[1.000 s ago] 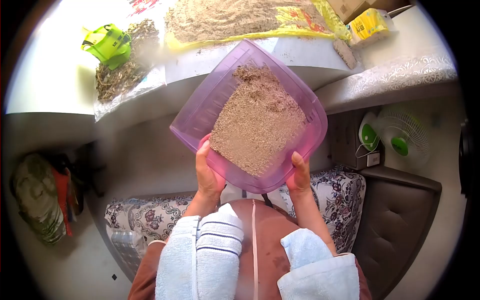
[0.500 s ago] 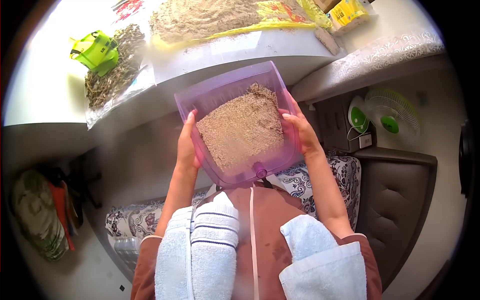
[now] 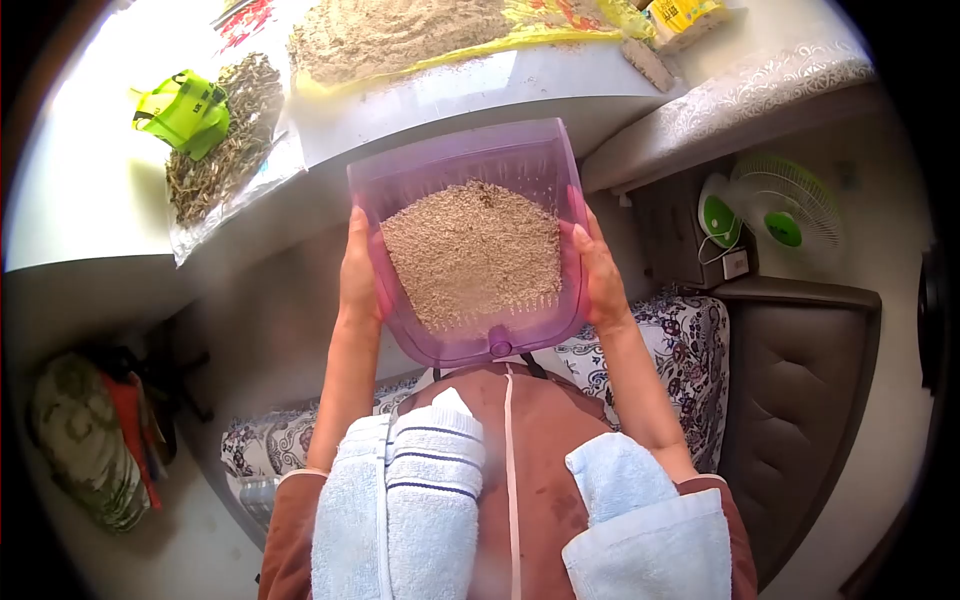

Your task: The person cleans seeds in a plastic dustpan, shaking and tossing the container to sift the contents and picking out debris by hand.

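Observation:
A translucent purple plastic sifting scoop is held up in front of my body, with slots along its walls and a short round stub at its near edge. Pale tan grains lie heaped in it, with a few darker bits near the far side. My left hand grips its left wall, thumb along the top of the side. On the opposite wall my right hand is closed, thumb at the rim. The fingers beneath are partly seen through the plastic.
Past the scoop is a white table. On it are a yellow plastic sheet spread with fine tan grains, dark brown chips on clear plastic, and a green bag. A fan and a padded headboard stand right.
The scoop has levelled out from its sideways tilt and shifted slightly left. The grains have slid into a more even, rounded heap. Both hands keep their hold on its sides.

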`<state>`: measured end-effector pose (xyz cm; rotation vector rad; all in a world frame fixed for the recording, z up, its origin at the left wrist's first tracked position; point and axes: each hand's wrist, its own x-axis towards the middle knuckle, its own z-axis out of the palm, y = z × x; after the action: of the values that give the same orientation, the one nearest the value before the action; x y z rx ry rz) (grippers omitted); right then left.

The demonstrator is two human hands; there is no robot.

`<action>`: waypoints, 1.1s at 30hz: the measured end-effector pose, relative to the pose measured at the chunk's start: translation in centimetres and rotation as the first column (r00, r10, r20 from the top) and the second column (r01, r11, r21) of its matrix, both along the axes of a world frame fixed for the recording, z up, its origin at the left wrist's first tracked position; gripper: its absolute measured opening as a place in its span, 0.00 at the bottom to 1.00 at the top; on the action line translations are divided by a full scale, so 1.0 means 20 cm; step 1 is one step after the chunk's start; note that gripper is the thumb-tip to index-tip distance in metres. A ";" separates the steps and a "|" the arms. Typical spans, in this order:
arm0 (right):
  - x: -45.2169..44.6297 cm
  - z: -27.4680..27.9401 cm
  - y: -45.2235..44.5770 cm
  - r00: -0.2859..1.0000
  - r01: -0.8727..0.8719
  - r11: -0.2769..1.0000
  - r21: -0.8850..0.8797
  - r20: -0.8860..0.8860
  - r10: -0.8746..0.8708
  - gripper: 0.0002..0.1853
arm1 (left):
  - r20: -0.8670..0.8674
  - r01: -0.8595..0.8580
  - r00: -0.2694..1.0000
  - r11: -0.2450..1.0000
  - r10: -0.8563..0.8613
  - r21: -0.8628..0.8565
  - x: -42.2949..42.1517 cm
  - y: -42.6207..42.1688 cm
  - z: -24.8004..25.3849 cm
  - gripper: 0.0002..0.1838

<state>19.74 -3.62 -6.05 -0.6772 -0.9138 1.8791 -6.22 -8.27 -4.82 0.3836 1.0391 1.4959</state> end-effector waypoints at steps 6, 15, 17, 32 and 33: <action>-0.01 0.19 -0.08 0.981 0.194 0.959 0.207 -0.019 -0.195 0.29 | -0.092 -0.025 0.994 0.955 0.055 0.295 -0.01 -0.03 0.26 0.31; 0.04 -0.06 -0.16 0.993 0.059 0.993 -0.106 -0.095 -0.070 0.28 | 0.004 0.071 0.997 0.997 -0.071 0.020 0.07 -0.07 0.17 0.31; 0.09 -0.14 -0.19 0.969 0.030 0.988 -0.152 -0.239 -0.066 0.30 | -0.285 0.043 0.958 0.997 -0.025 0.058 0.13 -0.05 0.18 0.31; 0.18 0.22 -0.21 0.975 0.124 0.871 0.476 0.105 -0.196 0.31 | -0.096 0.057 0.995 0.938 -0.026 0.341 0.10 -0.08 0.18 0.32; 0.18 0.11 -0.21 0.972 0.176 0.908 0.380 0.077 -0.220 0.31 | -0.137 0.064 0.991 0.909 -0.007 0.412 0.10 -0.09 0.19 0.32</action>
<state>23.35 -7.75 -3.80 -0.6248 -1.1926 1.4438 -4.27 -10.02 -1.11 0.8094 0.8026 1.6753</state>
